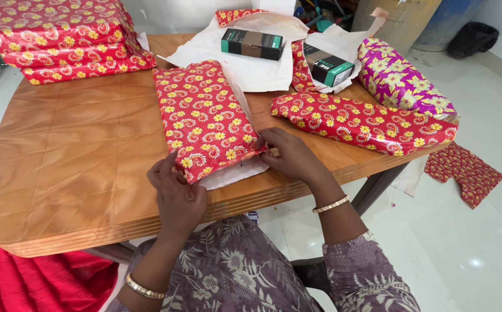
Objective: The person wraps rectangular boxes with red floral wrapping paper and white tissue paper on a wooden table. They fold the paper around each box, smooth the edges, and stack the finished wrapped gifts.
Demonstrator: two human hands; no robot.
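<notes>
Red floral-wrapped parcel (203, 118) lies flat on the wooden bench (72, 156), near its front edge; flat rectangular shape, long axis running from the far side toward the person, near end tilted slightly to the right. Paper is glossy, printed with yellow flowers and white scrolls; white reverse side of the sheet shows under the near end. Left hand (176, 193) pinches the near left corner of the wrap, fingers closed on the paper edge. Right hand (290, 155) presses and grips the near right corner fold. Hands apart, one at each corner. Beyond: a long red wrapped parcel (361, 122) lying crosswise, a purple floral parcel (404, 81), two dark boxes (253, 43) on white-backed sheets, and a stack of red wrapped parcels (60, 37) at far left.
</notes>
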